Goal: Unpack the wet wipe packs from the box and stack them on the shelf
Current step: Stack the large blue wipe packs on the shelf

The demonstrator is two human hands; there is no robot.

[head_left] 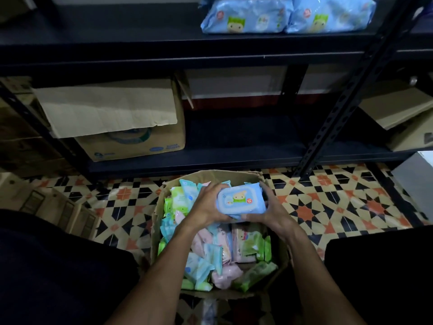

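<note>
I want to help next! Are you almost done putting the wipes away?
Not nearly. Two blue packs sit on the shelf. The left hand and right hand hold a third pack over the box, which is full of loose packs.

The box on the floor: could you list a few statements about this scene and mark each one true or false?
1. The left hand and the right hand together hold a blue wipe pack over the box. True.
2. The box is empty. False: many green, pink and blue packs fill it.
3. Two blue packs lie on the upper shelf. True.
4. The box stands on a shelf. False: it stands on the tiled floor.
</note>
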